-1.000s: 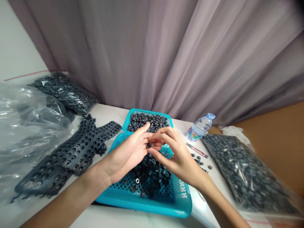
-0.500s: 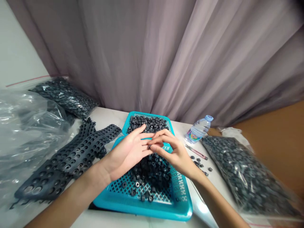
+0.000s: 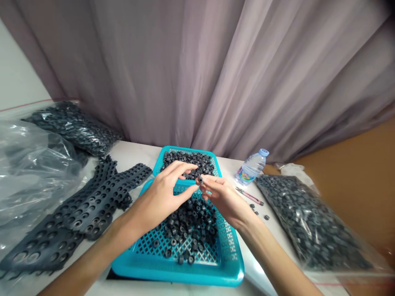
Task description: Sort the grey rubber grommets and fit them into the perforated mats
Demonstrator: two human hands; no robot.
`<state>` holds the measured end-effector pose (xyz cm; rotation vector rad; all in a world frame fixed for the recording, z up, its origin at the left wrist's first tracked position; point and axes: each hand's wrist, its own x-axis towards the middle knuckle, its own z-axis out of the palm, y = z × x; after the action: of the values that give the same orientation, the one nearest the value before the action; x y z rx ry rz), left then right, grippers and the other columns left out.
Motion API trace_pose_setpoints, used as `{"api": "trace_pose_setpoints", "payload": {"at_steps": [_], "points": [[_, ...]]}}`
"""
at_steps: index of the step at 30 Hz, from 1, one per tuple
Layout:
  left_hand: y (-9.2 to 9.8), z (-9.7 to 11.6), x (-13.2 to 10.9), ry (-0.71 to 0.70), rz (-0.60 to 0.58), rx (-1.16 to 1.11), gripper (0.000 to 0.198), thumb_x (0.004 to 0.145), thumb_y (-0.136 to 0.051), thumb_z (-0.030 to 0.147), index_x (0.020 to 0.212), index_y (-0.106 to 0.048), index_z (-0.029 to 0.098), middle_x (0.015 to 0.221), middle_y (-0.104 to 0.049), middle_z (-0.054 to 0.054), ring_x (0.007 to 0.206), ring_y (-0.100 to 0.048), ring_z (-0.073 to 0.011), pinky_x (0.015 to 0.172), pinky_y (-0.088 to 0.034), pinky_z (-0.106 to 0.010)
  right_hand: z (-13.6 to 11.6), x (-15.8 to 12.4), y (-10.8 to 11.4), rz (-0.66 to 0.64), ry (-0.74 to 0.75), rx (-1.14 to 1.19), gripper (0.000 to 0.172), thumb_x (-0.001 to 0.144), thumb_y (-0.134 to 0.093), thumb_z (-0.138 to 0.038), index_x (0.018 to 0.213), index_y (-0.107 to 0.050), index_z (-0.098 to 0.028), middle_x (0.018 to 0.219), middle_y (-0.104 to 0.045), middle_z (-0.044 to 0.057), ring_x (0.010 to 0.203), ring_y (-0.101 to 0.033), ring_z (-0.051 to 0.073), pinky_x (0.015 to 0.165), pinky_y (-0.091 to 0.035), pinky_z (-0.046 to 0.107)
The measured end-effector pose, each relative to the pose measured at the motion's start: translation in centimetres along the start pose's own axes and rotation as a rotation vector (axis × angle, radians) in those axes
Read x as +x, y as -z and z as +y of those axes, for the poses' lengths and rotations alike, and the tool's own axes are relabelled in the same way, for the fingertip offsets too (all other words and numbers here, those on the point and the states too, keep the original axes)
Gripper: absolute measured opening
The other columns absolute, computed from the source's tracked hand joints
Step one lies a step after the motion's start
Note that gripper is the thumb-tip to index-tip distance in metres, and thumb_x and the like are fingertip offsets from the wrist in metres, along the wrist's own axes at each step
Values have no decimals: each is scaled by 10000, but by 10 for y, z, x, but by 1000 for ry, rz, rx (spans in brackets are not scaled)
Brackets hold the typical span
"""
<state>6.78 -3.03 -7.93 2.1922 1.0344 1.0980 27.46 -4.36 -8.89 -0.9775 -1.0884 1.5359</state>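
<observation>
Over the near blue-green basket [image 3: 177, 269], my right hand [image 3: 226, 201] pinches a small black cylindrical piece [image 3: 200, 179] with a hole in its end. My left hand [image 3: 168, 189] is just left of that piece, back turned up, thumb and fingers apart. Whether its fingertips touch the piece I cannot tell. Beneath both hands, a pile of similar black pieces [image 3: 185, 224] lies in the near basket, a few of them loose on its lattice floor. Behind it stands a second blue-green basket [image 3: 218, 164] filled with the same kind of pieces.
Black perforated strips [image 3: 92, 201] lie crossed at the left, beside clear plastic [image 3: 33, 164] and a bag of black pieces [image 3: 77, 127]. To the right are a water bottle [image 3: 252, 166], a pink-handled tool [image 3: 251, 196], loose pieces [image 3: 266, 217] and a large filled bag [image 3: 311, 222].
My left hand has turned from palm up to back up, its fingers away from the right hand's. The small black piece now shows plainly in my right fingertips. The view has shifted slightly.
</observation>
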Motion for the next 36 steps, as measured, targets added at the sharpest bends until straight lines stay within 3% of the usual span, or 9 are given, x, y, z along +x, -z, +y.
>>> {"api": "trace_pose_setpoints", "payload": {"at_steps": [5, 13, 16, 18, 22, 28, 33, 34, 36], "points": [[-4, 7, -4, -169, 33, 50, 317, 973, -699, 208, 1271, -619, 281, 1207, -655, 21, 999, -668, -121, 920, -550, -244, -3, -6, -4, -53, -74, 52, 298, 787, -862, -401, 846, -749, -132, 781, -544, 10, 695, -424, 114, 635, -356, 260], [-11, 3, -6, -303, 103, 77, 265, 991, -674, 157, 1238, -659, 252, 1133, -700, 26, 976, -667, -107, 913, -535, -240, -2, -9, -5, -34, -23, -36, 287, 824, -808, -408, 789, -690, -149, 722, -493, -6, 670, -418, 125, 604, -358, 262], [-8, 4, -6, -328, 103, 114, 144, 1009, -647, 173, 1146, -676, 208, 1070, -704, 9, 945, -674, -115, 886, -532, -250, 1, -5, -3, -32, 55, -237, 361, 919, -690, -497, 794, -711, -159, 704, -528, 4, 660, -461, 142, 628, -385, 283], [0, 5, -5, -313, 59, 157, 70, 1025, -628, 208, 1067, -682, 195, 1005, -696, 10, 890, -672, -115, 858, -525, -256, 4, 0, 3, 46, 192, -536, 441, 996, -573, -531, 799, -733, -170, 745, -608, 33, 711, -537, 171, 702, -417, 312], [20, 8, -2, -187, -168, 194, 87, 1024, -639, 298, 1061, -701, 250, 983, -692, 38, 880, -672, -122, 855, -502, -268, 11, 12, 23, 316, 434, -1096, 453, 1068, -462, -470, 864, -760, -194, 916, -716, 73, 860, -640, 218, 819, -420, 336], [35, -1, 1, -81, -409, 174, 169, 1012, -626, 391, 1041, -763, 296, 1039, -754, 11, 945, -703, -193, 870, -496, -308, 17, 23, 47, 376, 441, -1316, 463, 1078, -441, -453, 801, -716, -204, 844, -705, 68, 766, -649, 216, 714, -406, 311], [34, -21, 2, 38, -696, -28, 240, 939, -712, 450, 1134, -794, 336, 1098, -785, -1, 1035, -718, -252, 916, -511, -325, 25, 29, 53, 309, 502, -1419, 455, 1099, -400, -406, 813, -688, -200, 816, -668, 74, 748, -632, 223, 701, -406, 327], [33, -27, 4, 67, -690, -66, 262, 952, -688, 461, 1152, -790, 323, 1086, -788, -6, 1017, -723, -250, 904, -518, -320, 26, 30, 55, 291, 516, -1425, 437, 1101, -396, -387, 843, -693, -197, 841, -670, 82, 779, -635, 231, 723, -420, 333], [31, -42, 9, 97, -529, -48, 296, 998, -606, 486, 1134, -784, 292, 1090, -782, -11, 1017, -715, -239, 921, -512, -315, 29, 32, 57, 257, 545, -1430, 376, 1102, -405, -364, 953, -705, -195, 945, -685, 101, 889, -637, 251, 812, -450, 354]]}}
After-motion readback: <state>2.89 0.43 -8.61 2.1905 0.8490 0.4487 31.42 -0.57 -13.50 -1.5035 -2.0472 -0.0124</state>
